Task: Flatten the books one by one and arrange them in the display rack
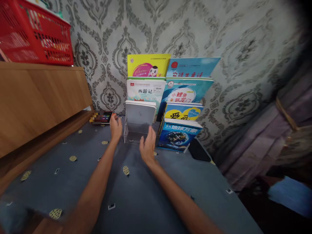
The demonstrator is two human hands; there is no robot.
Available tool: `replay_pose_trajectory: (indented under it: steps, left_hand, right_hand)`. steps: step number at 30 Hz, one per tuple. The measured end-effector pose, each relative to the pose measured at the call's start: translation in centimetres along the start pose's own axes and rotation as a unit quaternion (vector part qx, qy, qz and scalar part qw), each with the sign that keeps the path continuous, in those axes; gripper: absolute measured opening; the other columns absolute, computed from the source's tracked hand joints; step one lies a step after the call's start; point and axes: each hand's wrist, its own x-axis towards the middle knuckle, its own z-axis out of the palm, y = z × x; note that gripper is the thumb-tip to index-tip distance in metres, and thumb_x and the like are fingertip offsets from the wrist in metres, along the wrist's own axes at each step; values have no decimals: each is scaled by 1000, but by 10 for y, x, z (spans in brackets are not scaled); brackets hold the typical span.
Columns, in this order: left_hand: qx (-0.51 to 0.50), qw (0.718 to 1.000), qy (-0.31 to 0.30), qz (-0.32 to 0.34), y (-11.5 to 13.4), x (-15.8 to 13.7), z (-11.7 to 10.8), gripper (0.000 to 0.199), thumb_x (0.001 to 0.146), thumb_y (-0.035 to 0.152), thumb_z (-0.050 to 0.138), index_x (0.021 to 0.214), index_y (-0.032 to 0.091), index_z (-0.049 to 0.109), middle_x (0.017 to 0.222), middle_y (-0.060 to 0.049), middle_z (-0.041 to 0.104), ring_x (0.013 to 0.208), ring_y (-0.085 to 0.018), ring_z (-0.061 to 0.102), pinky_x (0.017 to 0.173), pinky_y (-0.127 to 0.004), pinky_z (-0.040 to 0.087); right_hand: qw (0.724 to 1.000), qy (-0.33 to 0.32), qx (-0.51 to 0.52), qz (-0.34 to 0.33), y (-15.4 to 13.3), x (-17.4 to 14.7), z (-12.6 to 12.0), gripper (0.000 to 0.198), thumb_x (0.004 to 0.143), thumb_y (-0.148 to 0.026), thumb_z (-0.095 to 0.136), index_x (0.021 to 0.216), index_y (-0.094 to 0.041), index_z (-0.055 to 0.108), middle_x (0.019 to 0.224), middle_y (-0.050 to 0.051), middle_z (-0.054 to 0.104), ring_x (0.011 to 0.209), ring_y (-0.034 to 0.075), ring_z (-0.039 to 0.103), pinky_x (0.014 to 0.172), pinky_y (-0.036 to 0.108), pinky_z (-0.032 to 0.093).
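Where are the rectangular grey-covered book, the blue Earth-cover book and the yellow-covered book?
Grey-covered book (140, 113): head view, middle of its cover.
Blue Earth-cover book (178, 137): head view, globe picture.
Yellow-covered book (148, 65): head view, visible upper cover.

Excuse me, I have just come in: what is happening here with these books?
A person has both bare hands at a clear book stand, nothing visible in either. The left hand is left of the gray-covered book; the right hand is in front of the stand, though contact is unclear. Books stand in tiers, with the yellow book at the back left and the Earth-cover book at the front right.
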Motion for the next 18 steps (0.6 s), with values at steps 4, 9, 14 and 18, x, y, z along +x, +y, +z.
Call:
replay_pose_trajectory:
  steps: [4,9,14,18]
  left_hand:
    - [75,994,-19,-79,-45,-4,-1,31,92,20,42,120,15,54,118,-17,65,116,-27,61,105,-47,45]
    - [174,974,-74,-127,-80,-9,-8,32,88,19,46,112,10,65,131,-28,57,132,-39,48,104,-59,43]
    - [234,960,-122,-93,-91,0,-13,35,89,20,46,116,9,67,158,-27,32,148,-43,26,108,-64,37]
    - [314,935,-166,-22,-97,9,-13,39,93,21,42,121,11,66,161,-24,29,151,-43,19,108,-70,34]
  right_hand:
    - [985,-161,24,-61,-2,-42,1,58,95,-13,36,152,-15,38,145,17,51,138,25,45,115,50,39]
    - [929,-359,-53,-73,-5,-63,1,43,90,-11,50,131,-13,63,141,19,56,129,30,53,110,50,44]
    - [919,-380,-79,-75,-14,-58,-5,38,93,-12,51,129,-14,64,141,18,57,129,28,54,109,48,44]
    - [916,-384,-94,-71,-19,-55,-9,37,95,-12,51,129,-15,65,142,16,57,130,28,53,110,48,44]
